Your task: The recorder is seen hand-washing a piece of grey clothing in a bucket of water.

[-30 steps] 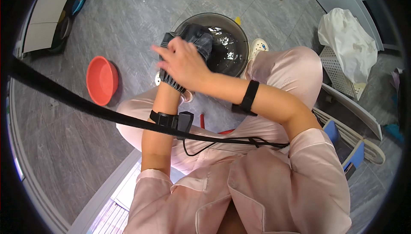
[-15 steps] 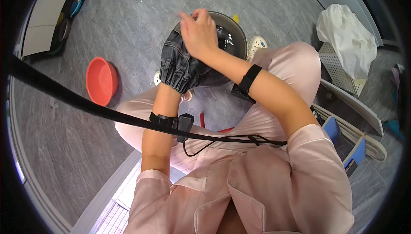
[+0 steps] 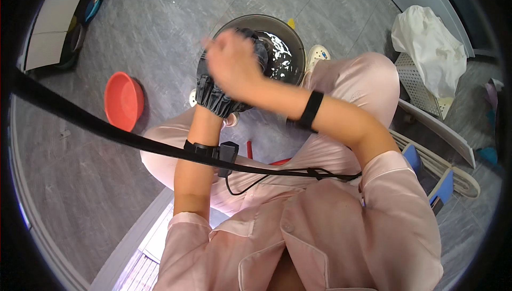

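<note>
Head view: a dark, denim-like garment (image 3: 209,93) lies at the upper centre of the frame, over the left side of a round grey basin (image 3: 292,31) holding water (image 3: 284,59). Its gathered edge encircles the person's left forearm (image 3: 205,126); the left hand is hidden within the cloth, so whether its fingers grip or lie loose cannot be told. Across the garment's top comes the right hand (image 3: 233,64), motion-blurred, fingers seemingly bent; whether they grasp the fabric cannot be told. A red basin (image 3: 124,102) stands left of centre, and a white perforated basket (image 3: 417,82) bears a white bag (image 3: 431,40) at upper right.
</note>
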### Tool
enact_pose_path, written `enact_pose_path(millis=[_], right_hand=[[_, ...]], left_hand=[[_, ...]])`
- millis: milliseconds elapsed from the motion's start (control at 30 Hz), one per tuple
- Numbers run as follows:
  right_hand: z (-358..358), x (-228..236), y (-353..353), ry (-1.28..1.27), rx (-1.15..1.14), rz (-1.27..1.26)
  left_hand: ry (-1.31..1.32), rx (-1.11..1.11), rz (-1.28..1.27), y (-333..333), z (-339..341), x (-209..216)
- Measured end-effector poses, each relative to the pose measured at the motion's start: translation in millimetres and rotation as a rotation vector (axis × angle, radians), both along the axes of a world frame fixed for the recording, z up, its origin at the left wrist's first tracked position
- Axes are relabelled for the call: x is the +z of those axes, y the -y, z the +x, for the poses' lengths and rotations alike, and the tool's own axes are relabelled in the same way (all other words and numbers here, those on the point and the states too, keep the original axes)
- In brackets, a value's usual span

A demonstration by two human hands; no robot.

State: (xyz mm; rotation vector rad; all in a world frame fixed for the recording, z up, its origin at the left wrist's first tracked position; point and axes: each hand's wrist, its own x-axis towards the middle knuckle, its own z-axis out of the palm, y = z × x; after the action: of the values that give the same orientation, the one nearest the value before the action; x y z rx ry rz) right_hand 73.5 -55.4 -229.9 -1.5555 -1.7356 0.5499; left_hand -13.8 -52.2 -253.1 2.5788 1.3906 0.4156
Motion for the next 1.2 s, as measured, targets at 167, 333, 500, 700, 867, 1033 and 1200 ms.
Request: enact_pose_path(millis=[167, 333, 500, 700, 867, 1033, 1200], right_hand=[[19.6, -10.3, -26.3, 0.264, 0.131, 0.098], [2.2, -8.5, -9.5, 0.294, 0.117, 0.009], [7.9, -9.0, -32.4, 0.293, 0.186, 0.138], [19.1, -27.1, -33.9, 0.222, -0.019, 0.134], [4.0, -9.7, -16.8, 0.068, 0.201, 0.155], [30.6, -31.8, -45.0, -0.062, 0.048, 0.202], [11.1, -10.2, -11.9, -0.246, 0.458, 0.253]], left_hand=[[0.008, -0.012, 0.009, 1.3, 1.7, 3.4], [0.002, 0.009, 0.019, 3.6, -1.7, 2.1], [0.006, 0.013, 0.031, 2.6, -1.5, 0.4], [0.046, 0.014, 0.049, 4.7, 1.4, -6.6], [0.044, 0.049, 0.071, 1.4, -1.9, -9.4], [0.037, 0.018, 0.126, -3.6, 8.7, -2.5], [-0.026, 0.072, 0.261, 5.0, 0.0, -6.3]])
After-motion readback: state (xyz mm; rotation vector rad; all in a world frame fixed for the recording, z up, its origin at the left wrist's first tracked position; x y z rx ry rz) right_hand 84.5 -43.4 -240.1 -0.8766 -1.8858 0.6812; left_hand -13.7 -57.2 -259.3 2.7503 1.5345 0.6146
